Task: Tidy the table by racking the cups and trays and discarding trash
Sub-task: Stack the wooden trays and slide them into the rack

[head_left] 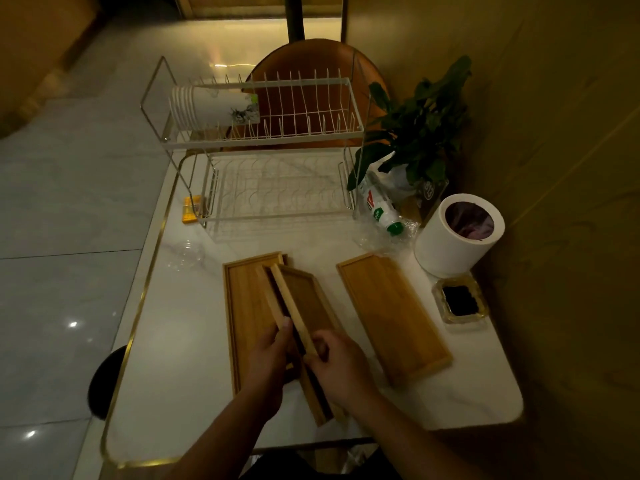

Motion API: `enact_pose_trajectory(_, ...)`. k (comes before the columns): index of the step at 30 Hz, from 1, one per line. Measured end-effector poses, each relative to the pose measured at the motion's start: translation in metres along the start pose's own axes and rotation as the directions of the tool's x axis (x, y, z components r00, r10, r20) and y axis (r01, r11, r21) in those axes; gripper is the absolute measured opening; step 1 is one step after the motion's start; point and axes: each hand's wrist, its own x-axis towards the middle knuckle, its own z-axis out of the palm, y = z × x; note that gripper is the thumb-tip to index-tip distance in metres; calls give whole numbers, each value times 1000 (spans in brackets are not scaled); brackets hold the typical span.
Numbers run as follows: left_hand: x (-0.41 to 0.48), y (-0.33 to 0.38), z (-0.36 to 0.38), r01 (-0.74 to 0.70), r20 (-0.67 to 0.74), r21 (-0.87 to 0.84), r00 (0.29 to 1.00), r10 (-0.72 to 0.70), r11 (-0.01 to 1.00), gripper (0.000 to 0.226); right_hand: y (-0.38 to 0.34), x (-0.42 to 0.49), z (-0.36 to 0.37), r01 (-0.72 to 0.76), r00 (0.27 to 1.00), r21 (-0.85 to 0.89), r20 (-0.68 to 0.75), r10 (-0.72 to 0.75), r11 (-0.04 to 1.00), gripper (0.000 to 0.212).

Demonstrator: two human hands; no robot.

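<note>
Both my hands grip a pair of wooden trays [304, 306] held together and tilted on edge; my left hand [268, 355] is on their left side and my right hand [337, 365] on the right. Under them a third wooden tray [244, 306] lies flat on the white table [180, 341]. Another wooden tray [393, 317] lies flat to the right. A two-tier white wire rack [273, 140] stands at the back, with a stack of white paper cups [211, 107] lying on its upper tier. The lower tier is empty.
A white bin [457, 233] stands at the right, and beside it lie a plastic bottle [379, 209] with a green cap and crumpled clear wrap [372, 240]. A glass ashtray [460, 301], a potted plant [422, 129], a clear lid [187, 254] and a yellow packet [191, 209] are also on the table.
</note>
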Motion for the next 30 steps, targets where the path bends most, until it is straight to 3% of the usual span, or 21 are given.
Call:
enact_pose_trajectory(5, 3, -1, 7, -29, -8, 72, 1000, 29, 997, 41, -7, -2, 0, 65, 996, 25, 57, -66, 998, 18)
enact_pose_trajectory(12, 10, -8, 14, -31, -124, 103, 991, 44, 994, 13, -7, -1, -16, 24, 985, 137, 166, -46, 990, 33)
enact_pose_trajectory(14, 9, -8, 13, -40, -123, 96, 991, 51, 995, 17, -6, -2, -27, 22, 999, 156, 33, -27, 987, 33)
enact_pose_trajectory(16, 8, -2, 8, -40, -95, 73, 994, 47, 997, 21, 1, 2, -45, -20, 973, 54, -227, 32, 998, 42)
enact_pose_trajectory(17, 6, 1, 4, -37, -77, 54, 996, 41, 998, 21, 5, 6, -55, -75, 958, 15, -276, 76, 997, 49)
enact_pose_trajectory(19, 3, 9, -5, -28, -41, 20, 999, 29, 999, 22, 12, 16, -67, -209, 972, 144, -81, 222, 967, 65)
enact_pose_trajectory(21, 1, 15, -15, -8, -8, -17, 1000, 8, 1000, 23, 15, 24, -62, -271, 959, 287, 161, 233, 919, 69)
enact_pose_trajectory(26, 2, 21, -33, 21, -38, -80, 999, -25, 997, 26, 7, 32, -26, -210, 978, 398, 104, 183, 893, 20)
enact_pose_trajectory(30, 11, 24, -46, -82, -142, 16, 986, 83, 997, 33, -4, 47, -2, -154, 987, 235, 74, 140, 960, 24)
